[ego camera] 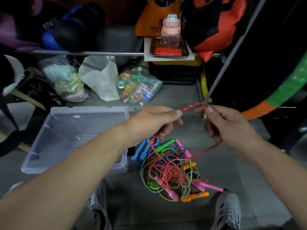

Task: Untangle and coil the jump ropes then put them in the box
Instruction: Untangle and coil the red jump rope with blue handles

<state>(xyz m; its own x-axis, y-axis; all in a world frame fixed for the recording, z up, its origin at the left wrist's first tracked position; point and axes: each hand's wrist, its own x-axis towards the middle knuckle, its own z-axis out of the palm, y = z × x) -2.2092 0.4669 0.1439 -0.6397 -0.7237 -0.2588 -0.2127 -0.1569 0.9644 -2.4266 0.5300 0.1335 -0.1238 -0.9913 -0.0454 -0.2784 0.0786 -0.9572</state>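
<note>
Grey tiled floor (216, 171) under a cluttered storage rack serves as the work surface. Left hand (154, 120) and right hand (227, 125) are raised above it, each pinching the red jump rope (194, 106) between thumb and forefinger, with a short arched span between them; from both hands the rope drops into the tangle of jump ropes (172, 170), which lies on the floor just ahead of the person's grey shoes (227, 208). Clear plastic box (89, 110) sits open just beside the tangle on its left, with a bag of bottles (137, 87) beyond the box's far right corner.
</note>
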